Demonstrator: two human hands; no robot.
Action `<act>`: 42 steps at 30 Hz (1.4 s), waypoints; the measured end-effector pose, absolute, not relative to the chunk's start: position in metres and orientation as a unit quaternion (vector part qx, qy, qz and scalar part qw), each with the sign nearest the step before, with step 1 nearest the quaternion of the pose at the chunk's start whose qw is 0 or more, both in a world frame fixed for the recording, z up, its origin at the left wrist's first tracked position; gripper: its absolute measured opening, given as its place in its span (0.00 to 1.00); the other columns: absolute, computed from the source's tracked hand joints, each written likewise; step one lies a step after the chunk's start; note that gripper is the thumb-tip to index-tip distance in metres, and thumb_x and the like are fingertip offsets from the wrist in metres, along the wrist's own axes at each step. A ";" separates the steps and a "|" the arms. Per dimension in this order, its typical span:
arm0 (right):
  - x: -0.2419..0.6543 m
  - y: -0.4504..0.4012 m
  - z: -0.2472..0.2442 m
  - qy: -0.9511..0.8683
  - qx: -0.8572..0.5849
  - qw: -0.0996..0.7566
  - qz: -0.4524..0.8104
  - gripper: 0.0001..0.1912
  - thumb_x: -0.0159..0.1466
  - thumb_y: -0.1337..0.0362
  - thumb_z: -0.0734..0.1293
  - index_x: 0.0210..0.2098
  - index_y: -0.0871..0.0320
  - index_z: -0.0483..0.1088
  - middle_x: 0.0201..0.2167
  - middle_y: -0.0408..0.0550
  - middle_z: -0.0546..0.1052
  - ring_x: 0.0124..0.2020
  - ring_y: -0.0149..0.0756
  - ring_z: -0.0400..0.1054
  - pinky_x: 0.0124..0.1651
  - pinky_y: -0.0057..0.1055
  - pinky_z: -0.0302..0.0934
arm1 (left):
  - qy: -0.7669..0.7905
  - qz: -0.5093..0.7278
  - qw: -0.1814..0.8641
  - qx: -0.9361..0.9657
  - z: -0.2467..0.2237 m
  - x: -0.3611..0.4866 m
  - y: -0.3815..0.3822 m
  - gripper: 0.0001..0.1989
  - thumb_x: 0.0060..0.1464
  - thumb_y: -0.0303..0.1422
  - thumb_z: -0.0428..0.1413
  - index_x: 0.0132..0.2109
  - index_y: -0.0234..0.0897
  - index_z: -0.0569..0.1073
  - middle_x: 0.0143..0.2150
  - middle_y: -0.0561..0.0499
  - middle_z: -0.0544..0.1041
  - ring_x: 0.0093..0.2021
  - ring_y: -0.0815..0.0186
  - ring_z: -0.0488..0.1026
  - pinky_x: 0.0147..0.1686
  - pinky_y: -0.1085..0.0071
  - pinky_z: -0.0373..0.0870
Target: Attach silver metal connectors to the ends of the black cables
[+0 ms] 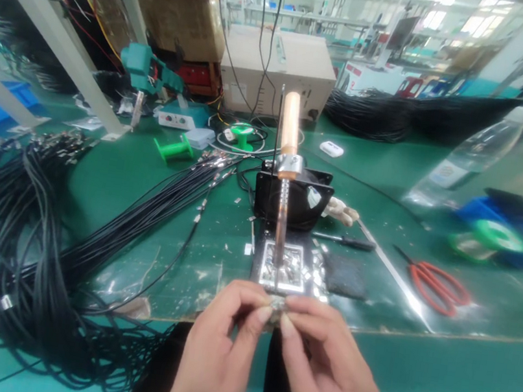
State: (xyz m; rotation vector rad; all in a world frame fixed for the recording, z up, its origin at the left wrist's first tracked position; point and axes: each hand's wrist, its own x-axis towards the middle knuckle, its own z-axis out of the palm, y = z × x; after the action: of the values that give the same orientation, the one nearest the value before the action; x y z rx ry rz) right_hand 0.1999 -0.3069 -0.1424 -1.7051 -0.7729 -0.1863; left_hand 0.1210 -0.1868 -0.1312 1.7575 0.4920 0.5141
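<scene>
My left hand and my right hand meet at the table's front edge, fingers closed in a pinch. Between their fingertips is a small metallic piece, mostly covered and blurred. Just beyond it, a soldering iron with a wooden handle hangs tip down, clamped above the bench. Under its tip lies a white-rimmed tray of small shiny metal parts. Behind the iron stands a black square fan-like frame.
Bundles of black cables cover the left side. Red-handled scissors, a screwdriver, a metal ruler and a plastic bottle lie or stand at right. Green solder spools and a beige box are behind.
</scene>
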 end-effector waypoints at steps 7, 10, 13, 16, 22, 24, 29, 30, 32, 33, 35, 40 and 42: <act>0.201 -0.303 -0.129 -0.240 -0.689 0.678 0.091 0.08 0.69 0.62 0.68 0.33 0.56 0.73 0.26 0.43 0.78 0.23 0.27 0.73 0.27 0.19 0.71 | 0.196 0.206 0.594 0.752 -0.134 0.113 -0.192 0.07 0.70 0.33 0.54 0.41 0.41 0.73 0.41 0.52 0.75 0.42 0.66 0.74 0.45 0.71 0.72; 0.199 -0.303 -0.130 -0.225 -0.680 0.683 0.143 0.11 0.70 0.58 0.68 0.32 0.57 0.71 0.21 0.42 0.76 0.20 0.28 0.71 0.24 0.20 0.69 | 0.193 0.201 0.603 0.748 -0.134 0.112 -0.192 0.07 0.70 0.33 0.54 0.40 0.40 0.73 0.40 0.52 0.75 0.42 0.66 0.74 0.45 0.71 0.72; 0.195 -0.305 -0.133 -0.206 -0.675 0.689 0.167 0.13 0.70 0.57 0.68 0.32 0.57 0.69 0.21 0.43 0.76 0.19 0.28 0.71 0.23 0.21 0.69 | 0.192 0.204 0.605 0.745 -0.133 0.110 -0.193 0.08 0.69 0.33 0.54 0.39 0.40 0.73 0.39 0.52 0.75 0.41 0.66 0.74 0.44 0.71 0.72; 0.193 -0.307 -0.134 -0.207 -0.670 0.693 0.167 0.13 0.69 0.57 0.68 0.32 0.57 0.69 0.21 0.42 0.75 0.19 0.28 0.70 0.22 0.22 0.68 | 0.197 0.211 0.605 0.742 -0.132 0.110 -0.194 0.07 0.69 0.33 0.55 0.39 0.41 0.74 0.39 0.53 0.75 0.41 0.67 0.75 0.44 0.73 0.72; 0.197 -0.304 -0.135 -0.220 -0.678 0.689 0.131 0.12 0.70 0.58 0.68 0.32 0.57 0.70 0.22 0.42 0.76 0.20 0.28 0.70 0.23 0.21 0.68 | 0.207 0.201 0.607 0.740 -0.129 0.114 -0.193 0.08 0.69 0.34 0.55 0.39 0.41 0.74 0.39 0.53 0.76 0.40 0.67 0.75 0.43 0.73 0.72; 0.199 -0.301 -0.136 -0.214 -0.683 0.686 0.131 0.11 0.70 0.58 0.68 0.33 0.57 0.70 0.22 0.42 0.76 0.20 0.27 0.70 0.24 0.21 0.68 | 0.213 0.197 0.605 0.741 -0.127 0.117 -0.191 0.07 0.69 0.35 0.55 0.40 0.41 0.74 0.39 0.53 0.77 0.41 0.67 0.75 0.43 0.73 0.72; 0.203 -0.292 -0.141 -0.211 -0.689 0.686 0.099 0.11 0.69 0.57 0.68 0.34 0.57 0.71 0.24 0.43 0.77 0.20 0.28 0.69 0.23 0.23 0.67 | 0.228 0.200 0.601 0.739 -0.123 0.126 -0.186 0.08 0.69 0.35 0.55 0.39 0.41 0.74 0.39 0.53 0.77 0.40 0.66 0.74 0.41 0.73 0.72; 0.204 -0.290 -0.141 -0.211 -0.689 0.688 0.092 0.11 0.69 0.57 0.69 0.34 0.57 0.71 0.25 0.43 0.77 0.20 0.28 0.68 0.23 0.23 0.67 | 0.228 0.203 0.601 0.739 -0.123 0.127 -0.185 0.08 0.69 0.35 0.55 0.39 0.41 0.74 0.39 0.53 0.77 0.40 0.66 0.74 0.40 0.73 0.72; 0.205 -0.287 -0.143 -0.208 -0.689 0.689 0.082 0.10 0.69 0.57 0.69 0.34 0.57 0.71 0.27 0.44 0.77 0.20 0.28 0.68 0.22 0.24 0.67 | 0.229 0.208 0.602 0.736 -0.124 0.130 -0.184 0.08 0.69 0.35 0.55 0.39 0.40 0.74 0.39 0.52 0.77 0.40 0.66 0.74 0.40 0.72 0.73; 0.206 -0.286 -0.143 -0.207 -0.691 0.688 0.078 0.10 0.69 0.57 0.68 0.35 0.57 0.71 0.28 0.45 0.77 0.21 0.28 0.69 0.22 0.24 0.67 | 0.229 0.211 0.603 0.734 -0.124 0.130 -0.184 0.08 0.68 0.35 0.55 0.39 0.40 0.74 0.39 0.52 0.77 0.39 0.66 0.74 0.40 0.72 0.73; 0.207 -0.285 -0.144 -0.208 -0.697 0.683 0.070 0.10 0.69 0.57 0.68 0.34 0.57 0.71 0.29 0.45 0.77 0.22 0.29 0.70 0.23 0.24 0.68 | 0.229 0.216 0.605 0.731 -0.125 0.131 -0.184 0.08 0.68 0.35 0.55 0.39 0.40 0.74 0.38 0.52 0.76 0.39 0.66 0.74 0.39 0.72 0.73; 0.207 -0.284 -0.145 -0.216 -0.699 0.680 0.053 0.09 0.69 0.59 0.68 0.35 0.57 0.71 0.31 0.46 0.77 0.24 0.29 0.71 0.24 0.24 0.68 | 0.225 0.222 0.610 0.727 -0.127 0.131 -0.184 0.07 0.69 0.35 0.55 0.39 0.40 0.73 0.39 0.53 0.76 0.39 0.67 0.74 0.40 0.74 0.73; 0.207 -0.284 -0.145 -0.217 -0.699 0.680 0.052 0.09 0.70 0.59 0.68 0.35 0.57 0.71 0.31 0.46 0.77 0.24 0.29 0.71 0.24 0.24 0.68 | 0.225 0.223 0.610 0.727 -0.128 0.131 -0.183 0.07 0.69 0.35 0.55 0.40 0.41 0.73 0.39 0.53 0.76 0.40 0.67 0.74 0.40 0.74 0.73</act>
State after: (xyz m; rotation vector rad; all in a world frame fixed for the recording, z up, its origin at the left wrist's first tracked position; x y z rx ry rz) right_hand 0.2069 -0.2838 -0.1450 -1.5689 -0.4874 0.1163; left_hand 0.1311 -0.1835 -0.1277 1.6777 0.5193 0.5148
